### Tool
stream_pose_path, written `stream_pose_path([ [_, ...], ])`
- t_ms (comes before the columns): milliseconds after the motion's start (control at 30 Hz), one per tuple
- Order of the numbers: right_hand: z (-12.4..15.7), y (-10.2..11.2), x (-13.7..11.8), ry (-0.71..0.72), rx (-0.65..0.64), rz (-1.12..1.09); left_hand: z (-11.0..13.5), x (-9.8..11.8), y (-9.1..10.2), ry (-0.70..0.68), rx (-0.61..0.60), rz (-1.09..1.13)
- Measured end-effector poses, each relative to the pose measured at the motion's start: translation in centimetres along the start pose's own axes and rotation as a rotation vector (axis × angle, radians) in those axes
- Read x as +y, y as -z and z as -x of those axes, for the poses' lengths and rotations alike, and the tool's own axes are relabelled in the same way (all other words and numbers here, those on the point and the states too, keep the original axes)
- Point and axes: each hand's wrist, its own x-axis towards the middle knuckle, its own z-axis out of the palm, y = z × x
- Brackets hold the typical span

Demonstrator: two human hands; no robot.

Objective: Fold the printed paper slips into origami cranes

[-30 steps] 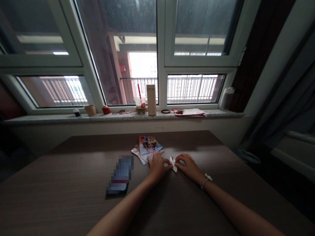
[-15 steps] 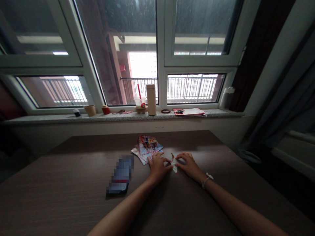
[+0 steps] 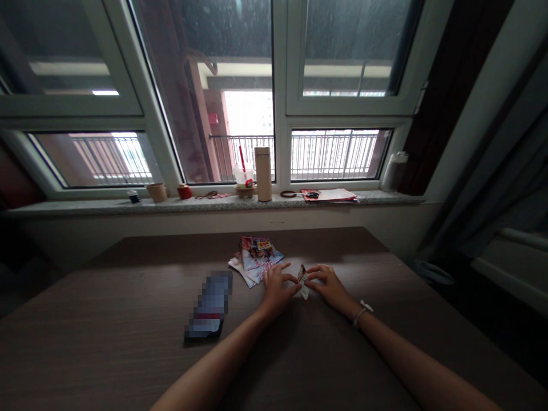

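Observation:
A small folded piece of printed paper (image 3: 304, 290), pale with a dark and red patch at its far tip, stands between my hands over the table. My left hand (image 3: 278, 292) pinches its left side with thumb and forefinger, the other fingers raised. From the other side my right hand (image 3: 329, 285) grips the paper between thumb and fingertips; a pale bracelet (image 3: 362, 311) circles that wrist. Just beyond my left hand lie several colourful printed sheets (image 3: 257, 260), loosely stacked. To the left is a phone (image 3: 209, 305), its screen blurred out.
The brown table (image 3: 128, 319) reaches toward a stone windowsill (image 3: 205, 204). On the sill stand a beige flask (image 3: 262, 174), a cup with a red straw (image 3: 244, 176), a paper cup (image 3: 157, 192), scissors (image 3: 311, 194), a tape roll (image 3: 288, 194) and papers (image 3: 336, 195).
Both hands have shifted slightly to the right with the folded paper. My left fingers have drawn in a little, and the paper's far tip has changed its angle.

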Motion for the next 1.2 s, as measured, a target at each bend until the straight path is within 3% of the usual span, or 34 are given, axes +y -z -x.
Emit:
stream_pose_path([
  [367,0.2,-0.4,-0.9,0.053,0.02,-0.032,0.3,1.2,0.6,0.064,0.008,-0.005],
  [600,0.3,-0.6,-1.5,0.076,-0.006,0.015,0.4,1.3,0.0,-0.036,0.064,0.003],
  [967,0.3,-0.4,-1.0,0.075,0.012,0.006,0.3,1.2,0.4,0.063,0.054,-0.017],
  [1200,0.5,-0.9,-1.4,0.13,0.009,0.003,0.4,1.7,-0.2,-0.001,0.071,-0.021],
])
